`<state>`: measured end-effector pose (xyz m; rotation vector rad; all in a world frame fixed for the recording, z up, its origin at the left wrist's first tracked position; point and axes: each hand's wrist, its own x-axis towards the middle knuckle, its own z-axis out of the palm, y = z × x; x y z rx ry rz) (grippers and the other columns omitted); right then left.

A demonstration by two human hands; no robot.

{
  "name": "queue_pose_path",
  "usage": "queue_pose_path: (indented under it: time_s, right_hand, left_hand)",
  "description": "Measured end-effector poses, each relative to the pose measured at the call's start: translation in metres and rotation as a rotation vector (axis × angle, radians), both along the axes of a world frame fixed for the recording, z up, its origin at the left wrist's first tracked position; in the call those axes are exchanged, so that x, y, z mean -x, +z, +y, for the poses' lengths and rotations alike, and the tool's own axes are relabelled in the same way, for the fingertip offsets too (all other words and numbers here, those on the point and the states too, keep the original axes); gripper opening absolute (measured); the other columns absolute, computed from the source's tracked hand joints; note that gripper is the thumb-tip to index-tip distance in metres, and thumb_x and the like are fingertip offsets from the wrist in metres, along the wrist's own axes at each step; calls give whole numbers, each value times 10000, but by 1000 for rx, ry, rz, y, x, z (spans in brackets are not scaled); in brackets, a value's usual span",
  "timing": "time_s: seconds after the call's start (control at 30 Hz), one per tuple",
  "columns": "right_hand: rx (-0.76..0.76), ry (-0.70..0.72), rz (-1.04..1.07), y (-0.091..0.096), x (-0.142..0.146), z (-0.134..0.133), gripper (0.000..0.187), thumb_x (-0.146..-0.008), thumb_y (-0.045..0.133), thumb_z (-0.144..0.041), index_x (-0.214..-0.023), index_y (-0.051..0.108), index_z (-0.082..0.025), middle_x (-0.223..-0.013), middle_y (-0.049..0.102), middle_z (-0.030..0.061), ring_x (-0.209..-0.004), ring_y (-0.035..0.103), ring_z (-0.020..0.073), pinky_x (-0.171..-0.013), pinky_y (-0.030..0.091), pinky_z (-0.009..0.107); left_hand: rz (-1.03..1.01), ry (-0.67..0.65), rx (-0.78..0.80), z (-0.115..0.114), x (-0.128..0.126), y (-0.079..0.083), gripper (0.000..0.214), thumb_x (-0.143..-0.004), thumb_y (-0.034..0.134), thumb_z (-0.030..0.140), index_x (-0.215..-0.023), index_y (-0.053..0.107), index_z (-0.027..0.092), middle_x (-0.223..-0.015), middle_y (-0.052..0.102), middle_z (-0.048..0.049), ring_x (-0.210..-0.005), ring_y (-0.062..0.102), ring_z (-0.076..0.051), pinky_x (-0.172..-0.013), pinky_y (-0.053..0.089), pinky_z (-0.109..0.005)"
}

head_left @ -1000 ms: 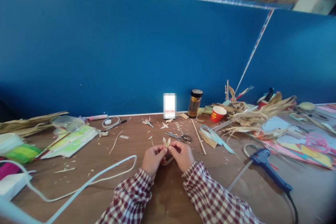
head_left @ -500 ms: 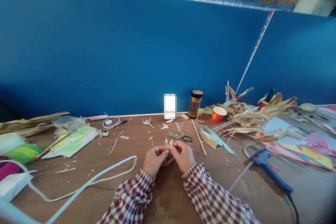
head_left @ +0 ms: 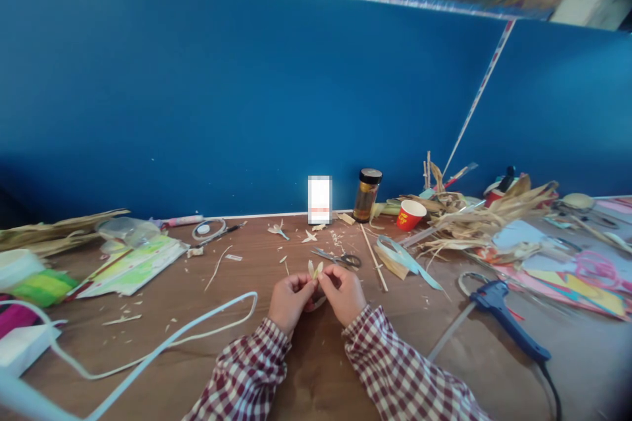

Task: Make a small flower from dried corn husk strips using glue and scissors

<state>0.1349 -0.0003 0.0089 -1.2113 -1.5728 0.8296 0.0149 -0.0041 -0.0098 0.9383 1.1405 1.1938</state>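
Note:
Between my two hands is a small pale flower with pointed petals, which looks made of dried husk. My left hand pinches it low on the left side, thumb against fingers. On the other side my right hand pinches it near a petal, fingertips touching those of the left. The lower part of the flower is hidden by the fingers. Just beyond the hands lie scissors with dark handles. Farther back are a star-shaped husk piece and another husk flower with a pale blue stem.
A blue glue gun lies at the right, its cord running to the front. A lidded jar and red paper cup stand at the back beside dried husks. A white cable loops across the left.
The petals between my fingers have tilted and shifted very slightly left. Both hands stay in nearly the same place, still pinching; the things on the table have not moved.

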Motion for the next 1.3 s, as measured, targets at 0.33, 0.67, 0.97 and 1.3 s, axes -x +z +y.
queue_pose_path:
  time_s: [0.33,0.67,0.97,1.3]
  right_hand:
    - [-3,43,44,-5,0,1,227,-788,454,-320,-702,584,-154,-600,585,6,-533,497,110,-500,386,202]
    - [6,50,78,-7,0,2,175,-760,483,-296,-709,575,-155,-608,588,4,-547,515,117,-522,414,210]
    - [10,53,77,-9,1,1,189,-760,487,-310,-750,590,-151,-646,614,25,-577,535,130,-542,429,227]
    - [1,31,79,-4,1,0,170,-758,490,-307,-730,573,-162,-625,584,3,-545,501,114,-521,402,212]
  left_hand:
    - [-12,25,-21,-2,-1,5,270,-590,673,367,-649,602,113,-425,480,51,-357,390,-46,-377,328,-172]
    - [-18,15,-3,1,2,1,285,-565,693,369,-650,592,117,-449,501,47,-364,396,-47,-381,340,-175]
    - [-7,-12,-36,1,2,1,303,-573,682,393,-650,590,114,-431,483,51,-350,383,-45,-375,327,-176]
    - [25,7,-92,1,-1,-4,284,-604,656,395,-683,575,135,-463,502,46,-362,409,-61,-385,359,-188]
